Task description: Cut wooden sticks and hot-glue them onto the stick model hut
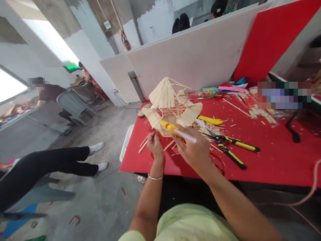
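Note:
A pavilion-like model (167,97) built of thin pale wooden sticks stands on the red tabletop (253,164), its pointed roof up. My right hand (195,147) is wrapped round a yellow hot glue gun (170,127), and a whitish glue stick (187,136) juts from its back end. The gun's front lies over the model's near side. Close by, my left hand (155,144) is closed in a pinch at the model's front left; what its fingertips hold, if anything, is too small to make out. Loose sticks (143,147) lie beside it.
Right of the model lie pliers (228,147) with yellow-black handles and a yellow cutter (210,120). Bundled sticks (260,105) lie at the back right. White boards (185,60) rise behind the table. A seated person's legs (60,160) extend in at left, near a grey chair (72,103).

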### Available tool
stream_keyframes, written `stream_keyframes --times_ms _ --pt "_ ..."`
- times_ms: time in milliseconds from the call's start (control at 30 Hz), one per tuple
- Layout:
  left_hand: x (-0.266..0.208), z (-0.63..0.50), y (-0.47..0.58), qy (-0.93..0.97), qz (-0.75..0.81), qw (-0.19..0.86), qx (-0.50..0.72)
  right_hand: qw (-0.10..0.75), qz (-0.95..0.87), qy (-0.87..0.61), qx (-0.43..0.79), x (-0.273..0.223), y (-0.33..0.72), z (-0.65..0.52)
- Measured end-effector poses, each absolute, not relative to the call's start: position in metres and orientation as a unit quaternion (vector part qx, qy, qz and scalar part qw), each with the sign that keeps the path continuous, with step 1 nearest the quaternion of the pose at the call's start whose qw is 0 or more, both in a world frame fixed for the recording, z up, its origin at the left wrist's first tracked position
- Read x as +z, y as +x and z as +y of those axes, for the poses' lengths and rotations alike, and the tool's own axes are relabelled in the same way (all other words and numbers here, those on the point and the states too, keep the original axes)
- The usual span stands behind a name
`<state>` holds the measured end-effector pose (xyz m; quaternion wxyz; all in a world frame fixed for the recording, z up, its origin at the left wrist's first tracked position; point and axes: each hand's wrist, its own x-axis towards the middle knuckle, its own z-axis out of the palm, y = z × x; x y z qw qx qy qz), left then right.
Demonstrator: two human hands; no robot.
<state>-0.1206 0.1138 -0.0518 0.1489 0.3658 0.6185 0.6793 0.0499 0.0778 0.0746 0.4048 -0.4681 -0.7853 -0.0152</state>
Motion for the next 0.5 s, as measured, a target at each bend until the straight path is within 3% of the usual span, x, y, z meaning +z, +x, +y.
stream_keyframes --times_ms 367,500 --pt "-0.054 0.117 -0.12 0.328 0.595 0.131 0.722 0.404 -0.783 -0.47 0.057 0.098 0.049 0.08" --pt "-0.055 0.116 -0.122 0.335 0.614 0.132 0.703 0.362 -0.809 -0.46 0.05 0.12 0.038 0.083"
